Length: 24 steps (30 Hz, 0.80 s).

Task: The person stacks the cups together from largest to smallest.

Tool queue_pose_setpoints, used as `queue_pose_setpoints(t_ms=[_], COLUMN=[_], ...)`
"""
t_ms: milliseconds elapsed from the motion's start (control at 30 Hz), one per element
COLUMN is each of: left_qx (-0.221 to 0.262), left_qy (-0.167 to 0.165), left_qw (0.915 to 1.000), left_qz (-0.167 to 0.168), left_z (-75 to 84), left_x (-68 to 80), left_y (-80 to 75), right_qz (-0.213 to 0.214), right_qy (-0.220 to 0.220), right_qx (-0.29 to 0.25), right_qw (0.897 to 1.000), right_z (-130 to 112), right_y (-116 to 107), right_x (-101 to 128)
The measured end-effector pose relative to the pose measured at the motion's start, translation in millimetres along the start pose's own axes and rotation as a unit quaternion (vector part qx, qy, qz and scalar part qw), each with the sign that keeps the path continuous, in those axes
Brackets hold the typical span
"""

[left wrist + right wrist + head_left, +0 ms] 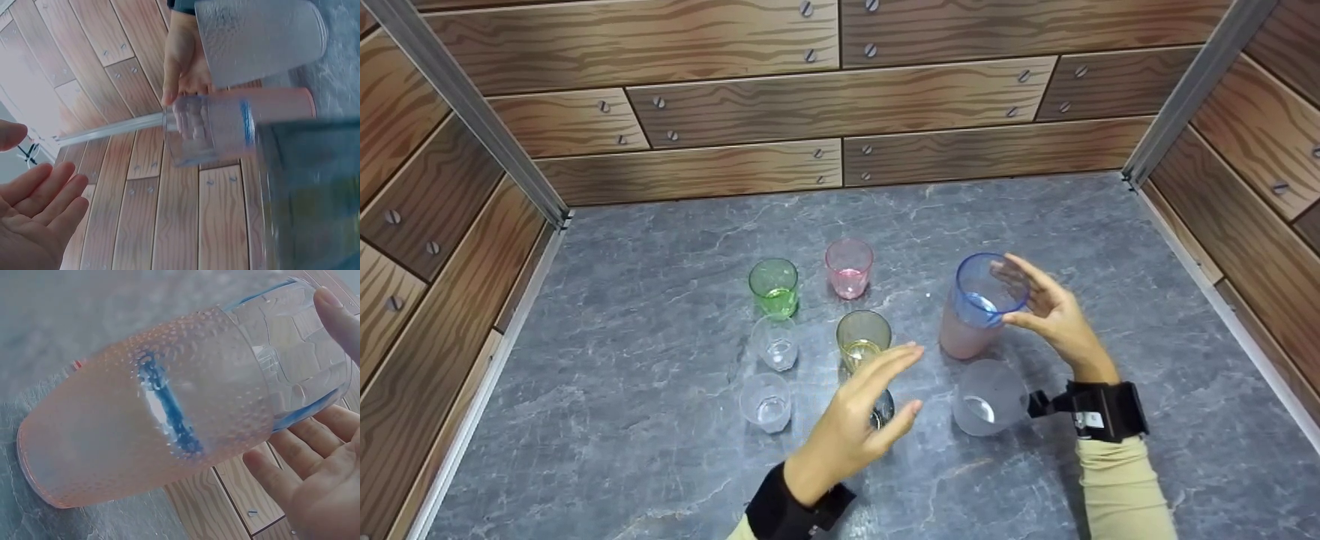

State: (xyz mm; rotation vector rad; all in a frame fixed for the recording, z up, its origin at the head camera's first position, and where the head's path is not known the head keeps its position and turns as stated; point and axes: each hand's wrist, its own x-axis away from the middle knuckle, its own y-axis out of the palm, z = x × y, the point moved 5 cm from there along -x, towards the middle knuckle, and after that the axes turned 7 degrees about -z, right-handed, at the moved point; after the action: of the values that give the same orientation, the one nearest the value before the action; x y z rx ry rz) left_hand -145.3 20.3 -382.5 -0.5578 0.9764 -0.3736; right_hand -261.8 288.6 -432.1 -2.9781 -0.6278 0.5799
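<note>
My right hand [1057, 319] holds a clear blue-rimmed glass [969, 281] near its rim, thumb in front and fingers behind. The glass sits inside a frosted pink cup [967, 341], its blue base showing through the wall in the right wrist view. Nothing is in my left hand [847, 420], its thumb and fingers spread apart. Below and beyond it stand an amber glass [864, 328] and a dark glass [885, 409], the latter mostly hidden by the hand. A frosted clear cup [988, 386] stands just nearer than the pink one.
Left of the amber glass are a green glass [773, 285] and two small clear glasses [775, 341], one nearer than the other. A pink glass [849, 266] stands farther back. Wood-patterned walls [840, 97] enclose the grey marbled table [622, 337].
</note>
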Motion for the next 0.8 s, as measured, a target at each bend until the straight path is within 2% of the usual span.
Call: queue_pose_setpoints(t_ms=[167,400,633,800], left_qx=[0.002,0.011,0.017,0.011], left_qy=[0.007,-0.021,-0.03,-0.04], left_qw=[0.9999,0.9995,0.9992,0.9989], left_qz=[-0.007,-0.019,-0.021,-0.023], left_z=[3.1,2.5,8.7,14.5], left_x=[-1.4,-0.2,-2.5,-3.6], left_y=[6.5,13.6,23.7,34.3], right_qz=[-0.001,-0.006,0.024,0.02], right_qy=[-0.004,-0.003,-0.017,-0.031], right_qx=[0.005,0.018,-0.017,-0.02], right_qw=[1.0,1.0,0.999,0.999], right_z=[0.6,3.0,2.7,0.4], right_y=[-0.3,0.1,3.5,4.0], right_x=[-0.3,0.8,0.6,-0.8])
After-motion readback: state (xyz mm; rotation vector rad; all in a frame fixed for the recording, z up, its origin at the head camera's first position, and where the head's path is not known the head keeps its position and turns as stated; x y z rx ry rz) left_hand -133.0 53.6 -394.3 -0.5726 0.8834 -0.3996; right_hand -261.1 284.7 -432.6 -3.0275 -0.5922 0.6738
